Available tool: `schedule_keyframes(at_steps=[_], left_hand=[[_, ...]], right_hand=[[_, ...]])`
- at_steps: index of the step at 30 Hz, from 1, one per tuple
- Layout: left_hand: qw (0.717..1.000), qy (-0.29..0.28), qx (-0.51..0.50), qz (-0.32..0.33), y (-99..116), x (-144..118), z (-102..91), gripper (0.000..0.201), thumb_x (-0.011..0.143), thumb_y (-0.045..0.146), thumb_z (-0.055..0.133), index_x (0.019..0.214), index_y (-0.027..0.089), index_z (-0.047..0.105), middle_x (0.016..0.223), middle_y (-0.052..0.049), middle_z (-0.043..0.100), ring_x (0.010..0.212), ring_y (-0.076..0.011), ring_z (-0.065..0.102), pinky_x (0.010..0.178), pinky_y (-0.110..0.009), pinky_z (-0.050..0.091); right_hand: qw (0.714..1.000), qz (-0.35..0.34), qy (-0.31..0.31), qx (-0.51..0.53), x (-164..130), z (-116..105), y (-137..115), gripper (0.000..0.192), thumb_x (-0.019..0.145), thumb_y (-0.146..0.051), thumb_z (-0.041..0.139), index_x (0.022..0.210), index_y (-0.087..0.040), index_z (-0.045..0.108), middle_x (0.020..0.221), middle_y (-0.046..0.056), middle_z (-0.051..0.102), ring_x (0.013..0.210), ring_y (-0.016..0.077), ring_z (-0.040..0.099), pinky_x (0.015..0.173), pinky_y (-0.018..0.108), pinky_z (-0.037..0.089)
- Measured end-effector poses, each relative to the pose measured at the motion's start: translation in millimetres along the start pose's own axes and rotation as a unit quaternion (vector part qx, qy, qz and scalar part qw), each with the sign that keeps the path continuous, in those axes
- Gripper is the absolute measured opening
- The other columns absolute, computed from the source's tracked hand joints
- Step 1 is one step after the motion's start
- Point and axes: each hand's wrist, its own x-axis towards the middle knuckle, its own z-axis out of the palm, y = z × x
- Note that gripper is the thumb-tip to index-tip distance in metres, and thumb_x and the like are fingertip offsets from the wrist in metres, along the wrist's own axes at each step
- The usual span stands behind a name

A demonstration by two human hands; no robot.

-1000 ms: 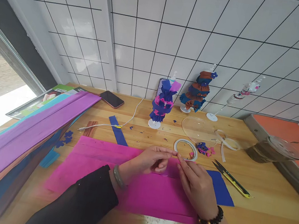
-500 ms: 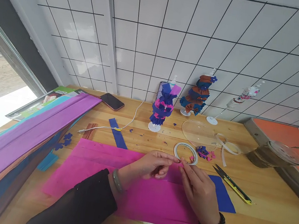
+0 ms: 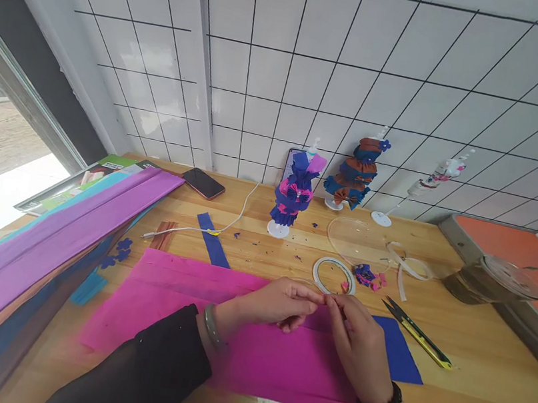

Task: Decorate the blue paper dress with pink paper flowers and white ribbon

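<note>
Over a wide sheet of bright pink crepe paper (image 3: 265,362), my two hands meet at the fingertips. My left hand (image 3: 287,304) has its index finger reaching across, with the other fingers curled in. The fingertips of my right hand (image 3: 354,339) are pinched together against that index fingertip. Anything between them is too small to make out. A purple patch of paper (image 3: 319,318) shows under the hands. Just behind them lies a roll of white tape (image 3: 317,276). Dark blue paper (image 3: 402,356) sticks out beside my right hand.
Yellow-and-black snips (image 3: 418,333) lie at right, near paper scraps (image 3: 364,274). Behind stand a blue-and-pink paper dress figure (image 3: 294,195) and a brown-and-blue one (image 3: 354,174). Folded purple paper (image 3: 66,238) covers the left side; a phone (image 3: 203,183) and white cable (image 3: 236,220) lie behind.
My hands have shifted slightly, and the left index fingertip now sits closer against the right fingertips. The things on the table have stayed in place.
</note>
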Motion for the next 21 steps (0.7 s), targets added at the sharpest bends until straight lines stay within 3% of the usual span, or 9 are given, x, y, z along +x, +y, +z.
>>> schedule_keyframes(at_steps=[4, 10, 17, 21], left_hand=[[1.0, 0.011, -0.007, 0.004, 0.3, 1.0, 0.6, 0.037, 0.081, 0.03, 0.047, 0.114, 0.016, 0.056, 0.044, 0.007, 0.048, 0.034, -0.0046, 0.04, 0.035, -0.017, 0.026], [1.0, -0.002, -0.002, 0.0, 3.0, 0.3, 0.4, 0.038, 0.082, 0.031, 0.045, 0.115, 0.017, 0.056, 0.045, 0.006, 0.046, 0.036, -0.0045, 0.039, 0.037, -0.017, 0.025], [0.994, 0.013, 0.109, 0.001, 5.6, -2.7, 5.8, 0.038, 0.084, 0.034, 0.041, 0.115, 0.017, 0.055, 0.048, 0.007, 0.043, 0.04, -0.0047, 0.04, 0.042, -0.017, 0.032], [0.987, 0.021, 0.159, 0.006, 8.4, -5.4, 10.1, 0.036, 0.084, 0.037, 0.04, 0.11, 0.018, 0.057, 0.05, 0.007, 0.043, 0.043, -0.0057, 0.042, 0.044, -0.018, 0.033]], right_hand=[[0.999, 0.015, -0.017, 0.042, 0.5, -0.7, -1.7, 0.019, 0.09, -0.023, 0.039, 0.091, -0.018, 0.057, 0.083, 0.008, 0.063, 0.078, 0.0174, 0.059, 0.07, 0.031, 0.046], [0.997, 0.037, -0.019, 0.069, -0.7, -0.7, 0.3, 0.017, 0.088, -0.028, 0.045, 0.091, -0.019, 0.059, 0.085, 0.008, 0.065, 0.079, 0.0187, 0.059, 0.072, 0.031, 0.046], [0.973, 0.173, -0.058, 0.139, 1.8, 1.6, -4.1, 0.032, 0.087, -0.041, 0.04, 0.076, -0.018, 0.059, 0.065, 0.001, 0.059, 0.058, 0.0144, 0.053, 0.055, 0.024, 0.042], [0.95, 0.238, -0.041, 0.198, 2.5, 3.3, -4.1, 0.037, 0.086, -0.048, 0.039, 0.068, -0.019, 0.052, 0.056, -0.001, 0.051, 0.054, 0.0134, 0.048, 0.052, 0.023, 0.039]])
